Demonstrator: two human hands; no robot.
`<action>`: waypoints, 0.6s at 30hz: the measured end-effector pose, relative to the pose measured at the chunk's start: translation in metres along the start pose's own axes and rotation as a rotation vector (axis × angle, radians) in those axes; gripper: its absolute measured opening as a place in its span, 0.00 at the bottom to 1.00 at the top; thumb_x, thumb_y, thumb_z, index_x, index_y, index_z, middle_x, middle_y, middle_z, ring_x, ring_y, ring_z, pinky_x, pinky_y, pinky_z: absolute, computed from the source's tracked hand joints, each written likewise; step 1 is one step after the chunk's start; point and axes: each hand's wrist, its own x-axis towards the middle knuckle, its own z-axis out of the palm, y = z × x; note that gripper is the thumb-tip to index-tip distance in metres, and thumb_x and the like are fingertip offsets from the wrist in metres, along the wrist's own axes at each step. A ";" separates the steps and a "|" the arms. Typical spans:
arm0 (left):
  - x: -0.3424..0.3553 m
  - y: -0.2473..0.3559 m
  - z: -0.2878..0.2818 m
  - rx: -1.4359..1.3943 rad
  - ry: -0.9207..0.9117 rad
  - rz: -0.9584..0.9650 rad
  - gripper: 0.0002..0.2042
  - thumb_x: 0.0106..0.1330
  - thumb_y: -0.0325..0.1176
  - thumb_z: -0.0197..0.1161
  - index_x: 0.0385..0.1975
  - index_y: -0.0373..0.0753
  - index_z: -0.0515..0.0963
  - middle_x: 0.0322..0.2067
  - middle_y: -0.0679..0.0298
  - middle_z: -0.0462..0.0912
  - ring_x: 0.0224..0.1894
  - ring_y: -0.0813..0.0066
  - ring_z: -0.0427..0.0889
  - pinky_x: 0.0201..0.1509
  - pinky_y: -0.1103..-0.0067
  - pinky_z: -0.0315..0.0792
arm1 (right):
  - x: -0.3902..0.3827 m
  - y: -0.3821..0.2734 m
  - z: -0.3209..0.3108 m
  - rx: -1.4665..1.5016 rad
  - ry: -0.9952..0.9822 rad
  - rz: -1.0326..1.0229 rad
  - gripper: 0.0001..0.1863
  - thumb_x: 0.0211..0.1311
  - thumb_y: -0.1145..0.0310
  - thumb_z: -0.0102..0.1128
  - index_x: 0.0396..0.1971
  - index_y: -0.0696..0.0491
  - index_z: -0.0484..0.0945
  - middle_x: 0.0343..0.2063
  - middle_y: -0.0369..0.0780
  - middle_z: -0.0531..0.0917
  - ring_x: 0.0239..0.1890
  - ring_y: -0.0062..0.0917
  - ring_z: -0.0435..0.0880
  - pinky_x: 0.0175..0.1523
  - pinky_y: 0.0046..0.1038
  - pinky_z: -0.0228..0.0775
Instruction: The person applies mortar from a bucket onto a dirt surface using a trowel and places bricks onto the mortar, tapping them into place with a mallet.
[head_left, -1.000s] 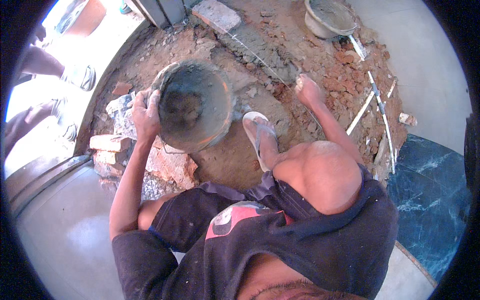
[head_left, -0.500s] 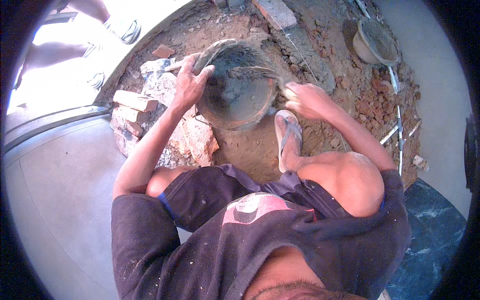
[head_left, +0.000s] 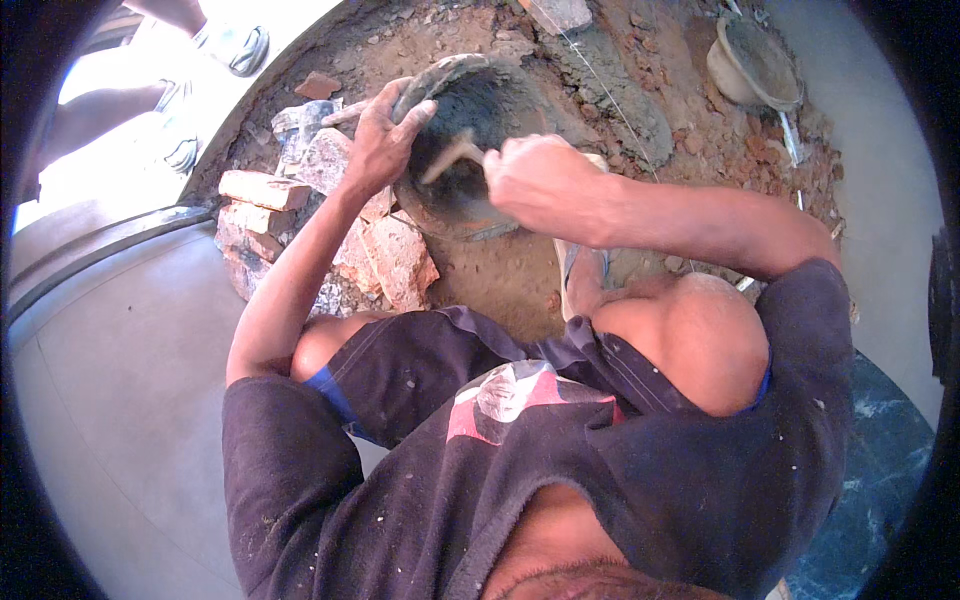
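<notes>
The big dark basin (head_left: 462, 222) sits on the dirt between this person's two hands, seeming tipped, its far left edge raised. The left hand (head_left: 385, 140) grips that edge, thumb lying over the rim and fingers wrapped outside. The right hand (head_left: 545, 185) is above the basin's right side, closed in a fist around the handle end of a trowel (head_left: 447, 160), as far as I can see; the grip itself is hidden under the knuckles. The trowel's pale, bent front part pokes out leftward from the fist, inside the basin's mouth, over grey, wet-looking residue.

Half a second ago that right hand is out at the basin's right rim, with the trowel reaching left across the opening; now the fist is over the basin and its forearm cuts across in front, hiding more of the right side and part of the slippered foot (head_left: 585, 280) just below. The left hand keeps its place on the rim.

Left of the basin are stacked bricks (head_left: 265, 190), and nearer its lower left a broken chunk of masonry (head_left: 398, 262). Beyond its right side runs a taut string (head_left: 610, 85), and well off to the upper right stands a paler pan (head_left: 735, 70). Far to the basin's left, someone else's shoes (head_left: 240, 48) show.
</notes>
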 end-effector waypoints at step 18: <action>0.005 0.003 0.002 -0.012 0.007 0.016 0.21 0.66 0.38 0.64 0.53 0.31 0.75 0.43 0.53 0.84 0.47 0.68 0.80 0.55 0.73 0.72 | -0.017 0.025 0.045 0.052 0.055 0.119 0.10 0.58 0.71 0.56 0.37 0.58 0.79 0.26 0.48 0.83 0.29 0.41 0.86 0.32 0.36 0.80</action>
